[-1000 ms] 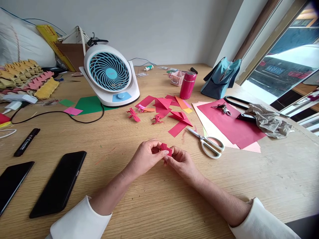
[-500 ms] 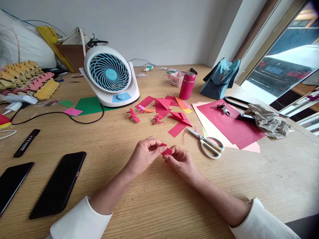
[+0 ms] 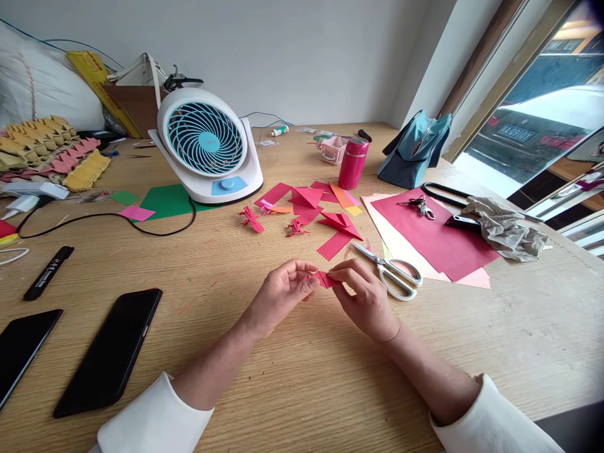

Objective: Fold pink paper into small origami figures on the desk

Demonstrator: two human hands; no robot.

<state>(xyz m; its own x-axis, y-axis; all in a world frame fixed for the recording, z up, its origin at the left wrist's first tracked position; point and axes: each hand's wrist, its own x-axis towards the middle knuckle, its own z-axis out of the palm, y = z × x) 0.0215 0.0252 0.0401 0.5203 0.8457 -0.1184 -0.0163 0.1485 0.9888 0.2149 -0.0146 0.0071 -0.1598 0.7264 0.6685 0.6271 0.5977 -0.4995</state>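
Between my two hands is a small piece of folded red paper (image 3: 324, 279), partly covered by fingers. My left hand (image 3: 285, 292) pinches its left end between thumb and fingers. My right hand (image 3: 365, 296) grips the right end, with its fingers bent over the top. Just beyond lie folded red paper figures (image 3: 296, 228) and another red figure (image 3: 250, 219). A larger folded red sheet (image 3: 340, 225) rests behind my right hand. Scissors with white handles (image 3: 396, 277) lie close to the right of that hand, their blades pointing to the upper left.
A white fan (image 3: 207, 145) stands at the back left, near green paper (image 3: 165, 201). Two black phones (image 3: 111, 352) and a black marker (image 3: 48, 272) lie left. A pink flask (image 3: 353, 163), a blue bag (image 3: 415, 151), red sheets (image 3: 436, 233) and crumpled paper (image 3: 504, 229) are toward the right.
My right hand has turned over, its fingers now above the folded red paper instead of its thumb in front. The paper has shifted slightly right and is more stretched between both hands.
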